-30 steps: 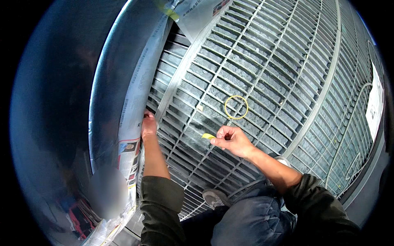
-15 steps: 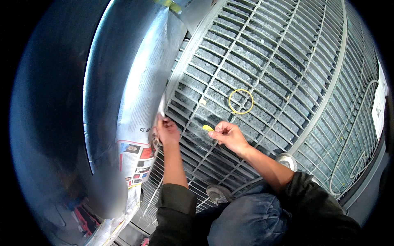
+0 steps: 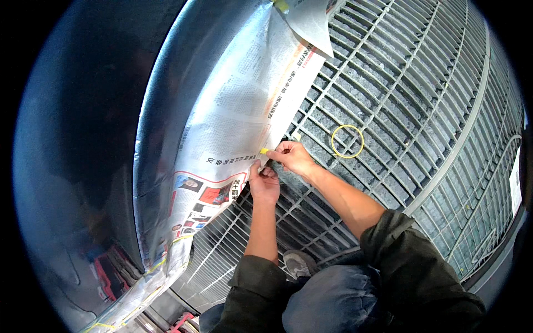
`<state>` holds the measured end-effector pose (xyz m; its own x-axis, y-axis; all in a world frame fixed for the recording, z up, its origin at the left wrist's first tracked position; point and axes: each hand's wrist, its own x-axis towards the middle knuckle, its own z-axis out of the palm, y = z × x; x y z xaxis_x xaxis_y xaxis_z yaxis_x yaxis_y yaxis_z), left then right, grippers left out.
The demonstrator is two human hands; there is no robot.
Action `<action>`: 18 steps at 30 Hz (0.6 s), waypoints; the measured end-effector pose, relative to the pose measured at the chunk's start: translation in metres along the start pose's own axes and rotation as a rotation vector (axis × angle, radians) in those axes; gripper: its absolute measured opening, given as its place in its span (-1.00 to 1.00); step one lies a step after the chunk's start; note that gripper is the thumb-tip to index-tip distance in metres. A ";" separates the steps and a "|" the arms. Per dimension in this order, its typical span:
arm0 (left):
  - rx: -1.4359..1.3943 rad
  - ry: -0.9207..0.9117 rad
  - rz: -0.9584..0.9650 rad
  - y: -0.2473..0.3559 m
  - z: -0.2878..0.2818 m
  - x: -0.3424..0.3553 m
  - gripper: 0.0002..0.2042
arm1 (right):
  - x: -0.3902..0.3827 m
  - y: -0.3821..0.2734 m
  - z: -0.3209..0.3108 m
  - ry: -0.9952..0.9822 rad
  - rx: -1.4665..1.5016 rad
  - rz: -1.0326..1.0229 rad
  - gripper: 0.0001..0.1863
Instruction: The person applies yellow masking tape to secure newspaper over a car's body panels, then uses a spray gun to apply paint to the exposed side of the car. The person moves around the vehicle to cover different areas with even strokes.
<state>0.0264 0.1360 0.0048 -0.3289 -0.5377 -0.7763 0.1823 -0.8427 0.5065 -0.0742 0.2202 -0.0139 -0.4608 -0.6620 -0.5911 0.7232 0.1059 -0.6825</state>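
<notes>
A newspaper sheet (image 3: 222, 139) lies along the curved edge of a glossy dark panel (image 3: 83, 139). My left hand (image 3: 264, 186) is closed on the sheet's lower right edge. Just above it, my right hand (image 3: 291, 158) pinches a short piece of yellow tape (image 3: 265, 151) against the paper's edge. To the right, a yellow ring (image 3: 333, 141) lies on the metal grating (image 3: 405, 94). More yellow tape (image 3: 280, 5) is on the paper at the top.
My bent knee (image 3: 327, 299) and a grey shoe (image 3: 300, 264) are below my arms on the grating. A white sheet (image 3: 515, 177) is at the far right. More taped paper (image 3: 139, 299) runs along the panel's lower end.
The newspaper has been pulled out rightward over the grating. My left hand has moved right with it, and my right hand has brought the yellow tape up and left onto its edge.
</notes>
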 end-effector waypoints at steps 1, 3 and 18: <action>-0.004 -0.030 -0.020 0.000 0.001 -0.001 -0.90 | 0.004 0.003 0.001 0.040 -0.056 0.007 -0.68; 0.027 -0.034 -0.025 -0.001 0.006 -0.006 -0.90 | 0.010 0.007 0.006 0.126 -0.151 0.006 -0.67; 0.471 0.237 0.175 -0.008 0.034 0.009 -0.82 | -0.018 -0.004 0.012 0.402 -0.446 -0.019 -0.83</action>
<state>-0.0093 0.1386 0.0071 -0.1031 -0.7054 -0.7013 -0.2366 -0.6674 0.7061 -0.0629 0.2223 0.0046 -0.6929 -0.3441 -0.6336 0.4672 0.4551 -0.7580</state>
